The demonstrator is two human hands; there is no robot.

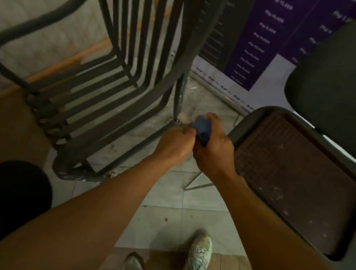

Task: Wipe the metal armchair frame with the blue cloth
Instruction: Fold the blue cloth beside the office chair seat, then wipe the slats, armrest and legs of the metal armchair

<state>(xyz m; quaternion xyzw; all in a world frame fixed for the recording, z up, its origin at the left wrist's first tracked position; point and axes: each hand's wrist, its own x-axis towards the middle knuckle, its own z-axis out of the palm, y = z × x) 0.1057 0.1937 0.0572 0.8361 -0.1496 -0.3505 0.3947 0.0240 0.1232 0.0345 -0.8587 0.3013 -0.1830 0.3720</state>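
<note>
While both hands (193,146) bunched the cloth (201,130) at the frame's (119,95) 4 o'clock joint, right grip clenched on it, left pinching, snagging risked a tear.

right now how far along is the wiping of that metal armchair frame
Nothing on the metal armchair frame can be called done: the picture is blurred, and grime shows on its lower front bar. In hand: both hands are bunching the blue cloth, the right hand gripping it and the left hand pinching its edge, beside the frame's right front corner. Left, by the look: slats, armrest, legs.
</note>
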